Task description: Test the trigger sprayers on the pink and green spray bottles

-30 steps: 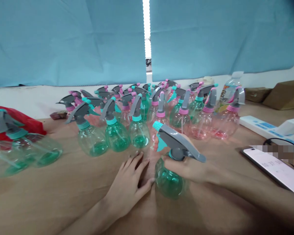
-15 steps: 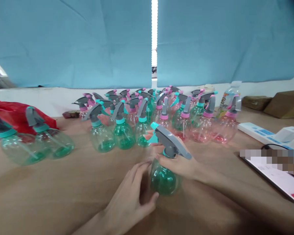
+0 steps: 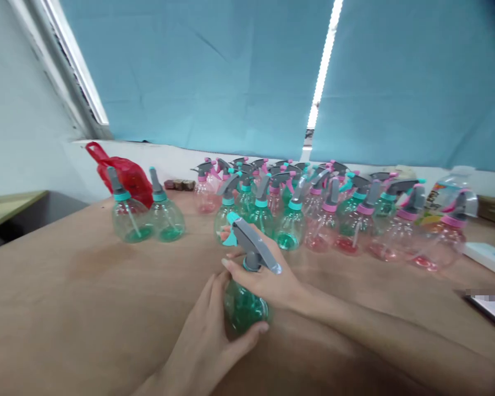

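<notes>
A green-tinted spray bottle (image 3: 247, 308) with a grey trigger head and turquoise nozzle stands near the front of the table. Around its left side curves my left hand (image 3: 204, 333), thumb at the front of the round body. My right hand (image 3: 282, 283) grips the neck just under the spray head; some of its fingers are hidden behind the bottle. Two more green spray bottles, one of them here (image 3: 167, 220), stand to the left. Behind my hands is a cluster of green and pink spray bottles (image 3: 319, 225) with a little coloured liquid visible.
A red plastic bag (image 3: 130, 176) lies behind the two left bottles, with small brown blocks (image 3: 179, 185) beside it. Toward the right are a labelled drink bottle (image 3: 445, 192), a white power strip (image 3: 490, 258) and part of a phone-like device (image 3: 493, 311). Blue curtain hangs behind the table.
My left hand has come up against the bottle's body, where a gap showed before. My right hand keeps its hold on the neck. The view has swung left and tilted.
</notes>
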Available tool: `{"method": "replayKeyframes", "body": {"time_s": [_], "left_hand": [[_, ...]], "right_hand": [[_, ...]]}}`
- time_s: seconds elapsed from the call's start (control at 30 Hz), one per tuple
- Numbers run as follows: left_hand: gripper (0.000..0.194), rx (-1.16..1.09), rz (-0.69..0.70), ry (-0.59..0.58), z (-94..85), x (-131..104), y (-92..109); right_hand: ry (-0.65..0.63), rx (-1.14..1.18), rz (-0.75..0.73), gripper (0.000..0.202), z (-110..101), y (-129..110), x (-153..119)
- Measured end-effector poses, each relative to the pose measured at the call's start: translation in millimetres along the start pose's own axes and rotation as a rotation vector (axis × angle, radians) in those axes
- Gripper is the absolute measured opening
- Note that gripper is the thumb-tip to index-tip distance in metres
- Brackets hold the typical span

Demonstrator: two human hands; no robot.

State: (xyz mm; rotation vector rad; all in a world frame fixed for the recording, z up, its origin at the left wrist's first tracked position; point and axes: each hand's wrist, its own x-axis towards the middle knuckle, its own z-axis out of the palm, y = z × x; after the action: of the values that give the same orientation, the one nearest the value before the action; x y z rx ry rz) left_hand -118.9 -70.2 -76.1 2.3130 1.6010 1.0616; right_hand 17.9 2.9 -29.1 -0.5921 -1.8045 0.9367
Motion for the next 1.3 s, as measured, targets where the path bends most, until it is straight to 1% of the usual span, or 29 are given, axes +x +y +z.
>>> {"method": "replayKeyframes", "body": {"time_s": [0.07,0.13,0.2,0.23,0.27,0.3,0.33,0.43,0.47,0.53,0.63,0.77,0.87,0.93,1.13,1.3], "left_hand": [[0.070,0.012,-0.041,0.045,-9.7,-2.6,-12.7],[0.066,0.010,-0.077,0.057,-21.1,-3.1,-24.5],[0.061,0.016,-0.099,0.047,-32.7,-1.9,-36.0],[0.060,0.024,-0.110,0.027,-38.1,-0.6,-42.1],[0.062,0.027,-0.126,0.007,-42.8,1.2,-48.6],[0.064,0.026,-0.125,-0.006,-46.7,3.4,-55.7],[0.064,0.055,-0.124,0.041,-49.9,6.3,-63.2],[0.063,0.170,-0.089,0.133,-56.3,18.8,-86.5],[0.062,0.200,-0.082,0.152,-57.8,24.3,-93.6],[0.060,0.214,-0.087,0.153,-60.8,36.4,-105.6],[0.059,0.227,-0.086,0.136,-64.1,54.2,-118.2],[0.057,0.255,-0.077,0.115,-65.6,69.5,-125.8],[0.055,0.307,-0.071,0.118,-66.9,75.2,-125.1],[0.055,0.349,-0.060,0.122,-68.6,78.8,-123.4],[0.056,0.459,-0.008,0.066,-72.9,92.8,-123.1],[0.051,0.526,0.018,0.045,-73.0,100.2,-121.2]], "right_hand": [[-0.041,0.001,-0.002,0.039,14.3,0.4,12.1],[-0.118,-0.034,-0.006,0.048,21.3,-1.4,24.3],[-0.235,-0.116,-0.023,0.059,19.9,-5.4,35.2],[-0.309,-0.185,-0.031,0.059,16.5,-7.6,39.6],[-0.346,-0.252,-0.047,0.061,11.9,-9.3,43.1],[-0.352,-0.317,-0.028,0.063,6.6,-10.3,45.8],[-0.349,-0.383,0.011,0.063,1.0,-10.3,47.7],[-0.194,-0.605,0.123,0.049,-13.4,-4.9,50.2],[-0.143,-0.650,0.145,0.047,-16.6,-1.8,50.7],[-0.072,-0.717,0.178,0.045,-19.8,4.6,52.0],[-0.016,-0.785,0.209,0.048,-17.8,13.4,55.5],[0.034,-0.828,0.251,0.063,-8.9,22.4,63.1],[0.054,-0.808,0.277,0.077,-2.7,28.3,70.4],[0.057,-0.782,0.285,0.081,0.6,32.6,75.7],[0.098,-0.752,0.284,0.074,8.1,46.2,91.6],[0.099,-0.751,0.282,0.055,8.4,50.2,101.1]]}}
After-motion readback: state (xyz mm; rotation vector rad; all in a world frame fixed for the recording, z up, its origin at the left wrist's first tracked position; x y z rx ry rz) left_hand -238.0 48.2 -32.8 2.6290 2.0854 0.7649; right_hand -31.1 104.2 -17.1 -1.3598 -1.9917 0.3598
